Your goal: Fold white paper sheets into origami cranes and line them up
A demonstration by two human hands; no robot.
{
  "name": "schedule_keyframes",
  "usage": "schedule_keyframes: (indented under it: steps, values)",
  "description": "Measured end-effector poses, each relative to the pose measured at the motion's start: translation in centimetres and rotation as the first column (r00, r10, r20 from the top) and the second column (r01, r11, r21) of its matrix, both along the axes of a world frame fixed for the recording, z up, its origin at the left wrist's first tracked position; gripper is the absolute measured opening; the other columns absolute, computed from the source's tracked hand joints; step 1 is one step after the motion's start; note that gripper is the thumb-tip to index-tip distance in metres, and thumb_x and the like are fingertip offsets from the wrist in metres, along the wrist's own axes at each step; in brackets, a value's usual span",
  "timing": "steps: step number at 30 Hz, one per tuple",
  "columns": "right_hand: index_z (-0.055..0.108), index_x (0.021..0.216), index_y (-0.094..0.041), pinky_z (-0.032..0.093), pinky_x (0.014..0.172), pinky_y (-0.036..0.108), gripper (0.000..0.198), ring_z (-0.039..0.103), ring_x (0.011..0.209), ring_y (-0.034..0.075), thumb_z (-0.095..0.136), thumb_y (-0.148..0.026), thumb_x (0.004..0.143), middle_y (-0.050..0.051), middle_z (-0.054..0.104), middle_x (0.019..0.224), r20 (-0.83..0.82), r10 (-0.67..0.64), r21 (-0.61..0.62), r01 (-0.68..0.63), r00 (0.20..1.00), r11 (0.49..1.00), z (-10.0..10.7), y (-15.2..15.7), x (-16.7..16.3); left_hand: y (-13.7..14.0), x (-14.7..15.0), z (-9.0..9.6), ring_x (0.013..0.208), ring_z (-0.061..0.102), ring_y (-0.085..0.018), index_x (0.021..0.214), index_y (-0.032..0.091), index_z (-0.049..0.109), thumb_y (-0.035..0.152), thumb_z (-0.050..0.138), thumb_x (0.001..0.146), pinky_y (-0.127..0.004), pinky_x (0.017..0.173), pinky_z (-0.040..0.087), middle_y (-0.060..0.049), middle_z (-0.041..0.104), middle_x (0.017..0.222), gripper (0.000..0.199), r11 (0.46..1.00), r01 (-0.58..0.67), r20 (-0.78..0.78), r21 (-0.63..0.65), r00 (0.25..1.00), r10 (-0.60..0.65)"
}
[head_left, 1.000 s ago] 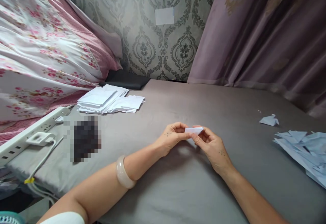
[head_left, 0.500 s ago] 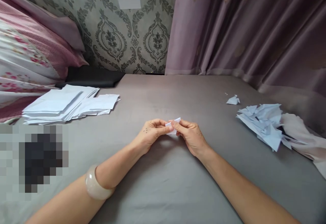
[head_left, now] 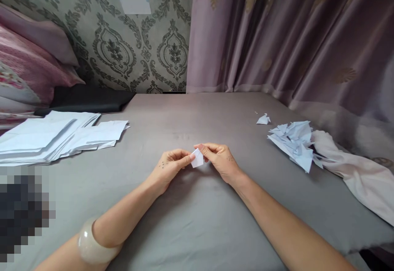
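Observation:
A small folded piece of white paper (head_left: 197,160) is held just above the grey-covered surface, between my two hands. My left hand (head_left: 172,165) pinches its left edge between thumb and fingers. At the upper right edge, my right hand (head_left: 219,159) grips the same paper, thumb on top and fingers behind. Part of the paper is hidden under the fingertips. A pale bangle (head_left: 92,244) circles my left forearm.
Stacked white paper sheets (head_left: 58,137) lie at the left, with a black folded item (head_left: 89,100) behind. At the right are a pile of folded paper pieces (head_left: 294,141), a small folded paper figure (head_left: 263,119) and pale cloth (head_left: 351,164). Purple curtains (head_left: 234,37) hang behind.
The folded paper has turned in my fingers, so a flat pointed face now shows. My view has swung slightly right, and the hands appear further left.

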State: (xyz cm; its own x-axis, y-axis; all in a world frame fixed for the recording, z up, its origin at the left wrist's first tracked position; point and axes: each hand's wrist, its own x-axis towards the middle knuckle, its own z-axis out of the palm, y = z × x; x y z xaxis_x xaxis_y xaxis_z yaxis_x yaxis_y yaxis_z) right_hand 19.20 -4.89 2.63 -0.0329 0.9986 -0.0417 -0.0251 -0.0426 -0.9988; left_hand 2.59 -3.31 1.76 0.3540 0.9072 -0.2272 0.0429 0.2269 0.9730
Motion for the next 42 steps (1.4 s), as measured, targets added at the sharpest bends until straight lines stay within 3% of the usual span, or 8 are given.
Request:
schedule_keyframes:
  steps: [6, 10, 17, 20, 25, 29, 33, 42]
  values:
    - [0.069, 0.058, -0.018, 0.037, 0.064, 0.026, 0.03, 0.047, 0.064, 0.01, 0.067, -0.045, 0.071, -0.001, 0.055, 0.065, 0.049, -0.034, 0.082, 0.03, 0.998, 0.996, -0.3, 0.0, -0.2, -0.2, 0.2, -0.2, 0.064, 0.052, -0.01, 0.08, 0.015, 0.068, 0.045, 0.073, 0.069, -0.021, 0.06, 0.038, -0.001, 0.064, 0.072, 0.032, 0.999, 0.035, 0.005, -0.026, 0.999, -0.034]
    - [0.073, 0.078, -0.02, 0.041, 0.066, 0.025, 0.027, 0.053, 0.068, 0.011, 0.068, -0.045, 0.072, 0.0, 0.064, 0.076, 0.054, -0.013, 0.03, 0.011, 0.998, 0.999, -0.3, -0.2, -0.3, -0.1, 0.2, -0.1, 0.06, 0.051, -0.009, 0.078, 0.015, 0.068, 0.046, 0.073, 0.068, -0.02, 0.057, 0.038, 0.0, 0.062, 0.067, 0.033, 1.0, -0.025, -0.022, 0.019, 0.999, 0.025]
    - [0.072, 0.082, -0.02, 0.046, 0.07, 0.026, 0.014, 0.06, 0.072, 0.013, 0.066, -0.032, 0.077, 0.002, 0.069, 0.082, 0.299, -0.036, 0.201, -0.026, 0.953, 0.979, -1.3, 0.4, 0.1, 1.0, -0.4, -0.7, 0.061, 0.055, -0.011, 0.082, 0.016, 0.067, 0.041, 0.067, 0.076, -0.02, 0.056, 0.04, 0.0, 0.064, 0.067, 0.026, 0.946, 0.032, -0.153, 0.324, 0.988, 0.019]
    - [0.071, 0.083, -0.022, 0.043, 0.068, 0.023, 0.012, 0.059, 0.072, 0.011, 0.059, -0.024, 0.084, 0.001, 0.068, 0.083, 0.563, -0.171, 0.406, -0.091, 0.809, 0.909, -1.6, 0.5, 0.2, 1.8, -0.7, -1.0, 0.059, 0.057, -0.011, 0.085, 0.017, 0.065, 0.034, 0.058, 0.084, -0.021, 0.056, 0.042, 0.0, 0.063, 0.065, 0.019, 0.821, 0.166, -0.364, 0.547, 0.93, 0.055]
    - [0.067, 0.095, -0.02, 0.038, 0.07, 0.026, 0.025, 0.058, 0.078, 0.014, 0.042, -0.017, 0.093, 0.005, 0.066, 0.094, 0.853, -0.363, 0.499, -0.382, 0.374, 0.778, -1.5, 1.3, 0.4, 3.8, -1.4, -1.5, 0.083, 0.062, -0.014, 0.098, 0.019, 0.062, 0.022, 0.041, 0.093, -0.024, 0.072, 0.047, -0.006, 0.065, 0.102, 0.022, 0.429, 0.436, -0.556, 0.791, 0.806, 0.204]
    - [0.066, 0.088, -0.017, 0.035, 0.068, 0.029, 0.029, 0.055, 0.075, 0.015, 0.038, -0.013, 0.094, 0.007, 0.065, 0.087, 0.903, -0.413, 0.408, -0.535, 0.116, 0.74, -1.9, 2.2, 0.3, 4.9, -1.9, -2.1, 0.088, 0.06, -0.016, 0.097, 0.019, 0.064, 0.021, 0.036, 0.095, -0.026, 0.075, 0.048, -0.007, 0.064, 0.101, 0.028, 0.314, 0.556, -0.635, 0.769, 0.717, 0.286]
    - [0.065, 0.092, -0.019, 0.036, 0.068, 0.027, 0.023, 0.054, 0.082, 0.016, 0.043, -0.011, 0.089, 0.006, 0.062, 0.092, 0.936, -0.293, 0.352, -0.5, 0.194, 0.791, -2.2, 2.1, 0.2, 4.7, -2.2, -2.3, 0.085, 0.057, -0.018, 0.093, 0.017, 0.067, 0.013, 0.039, 0.089, -0.03, 0.077, 0.048, -0.008, 0.064, 0.091, 0.029, 0.342, 0.622, -0.706, 0.704, 0.663, 0.248]
    - [0.067, 0.1, -0.025, 0.043, 0.07, 0.027, 0.027, 0.055, 0.075, 0.013, 0.052, -0.017, 0.079, 0.003, 0.059, 0.1, 0.834, 0.051, 0.192, -0.376, 0.549, 0.907, -1.4, 2.9, 1.5, 4.4, -2.4, -1.4, 0.086, 0.056, -0.019, 0.095, 0.018, 0.068, 0.021, 0.055, 0.078, -0.03, 0.078, 0.046, -0.009, 0.06, 0.095, 0.021, 0.604, 0.458, -0.607, 0.653, 0.792, 0.056]
